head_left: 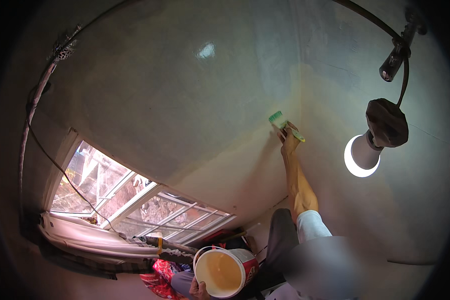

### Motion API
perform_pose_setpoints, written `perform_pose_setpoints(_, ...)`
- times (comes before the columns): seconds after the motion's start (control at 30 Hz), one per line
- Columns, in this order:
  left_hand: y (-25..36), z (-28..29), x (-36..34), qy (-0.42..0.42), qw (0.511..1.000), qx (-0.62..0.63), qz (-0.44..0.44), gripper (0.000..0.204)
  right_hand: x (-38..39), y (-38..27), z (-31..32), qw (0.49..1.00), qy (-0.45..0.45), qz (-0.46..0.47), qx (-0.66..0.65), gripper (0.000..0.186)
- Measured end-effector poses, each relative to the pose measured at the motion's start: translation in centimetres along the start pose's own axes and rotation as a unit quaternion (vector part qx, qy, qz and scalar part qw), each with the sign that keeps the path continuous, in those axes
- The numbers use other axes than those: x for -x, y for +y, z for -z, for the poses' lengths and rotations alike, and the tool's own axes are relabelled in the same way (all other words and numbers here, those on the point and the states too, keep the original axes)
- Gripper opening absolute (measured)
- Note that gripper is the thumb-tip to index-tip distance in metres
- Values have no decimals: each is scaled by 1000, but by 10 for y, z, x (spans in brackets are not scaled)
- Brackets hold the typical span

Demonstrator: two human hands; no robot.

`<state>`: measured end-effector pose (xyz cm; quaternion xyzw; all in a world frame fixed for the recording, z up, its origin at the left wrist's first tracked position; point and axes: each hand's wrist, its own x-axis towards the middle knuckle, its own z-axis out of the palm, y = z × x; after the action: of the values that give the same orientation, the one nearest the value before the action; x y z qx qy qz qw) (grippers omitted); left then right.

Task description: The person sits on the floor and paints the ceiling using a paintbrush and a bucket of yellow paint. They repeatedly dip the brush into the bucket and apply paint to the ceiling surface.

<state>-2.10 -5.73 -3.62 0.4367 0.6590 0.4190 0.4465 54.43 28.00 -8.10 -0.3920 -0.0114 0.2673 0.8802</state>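
The right hand [289, 138] grips a paintbrush [278, 119], green bristles at the wall [200, 110] near the corner. Lower down, the left hand [199, 290] clasps a bucket [248, 258] beneath the window [135, 202]; a lit bulb [361, 159] hangs rightward.

One wide head-worn fisheye view — toward the near wall corner [300, 82].
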Motion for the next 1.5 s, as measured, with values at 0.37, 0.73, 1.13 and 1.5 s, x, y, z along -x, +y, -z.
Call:
perform_pose_setpoints(0.37,0,0,-4,-7,999,-49,-2,37,-18,-64,-73,978,-12,167,125,25)
perform_pose_setpoints(0.73,5,0,-3,-9,998,-61,2,37,-20,-49,-39,992,-81,30,-87,42)
perform_pose_setpoints(1.13,19,-8,-4,-44,998,-38,-13,37,-44,-45,-6,994,60,86,6,24)
perform_pose_setpoints(1.5,-57,15,-19,7,999,-31,17,36,-57,-75,-61,975,-20,202,90,22)
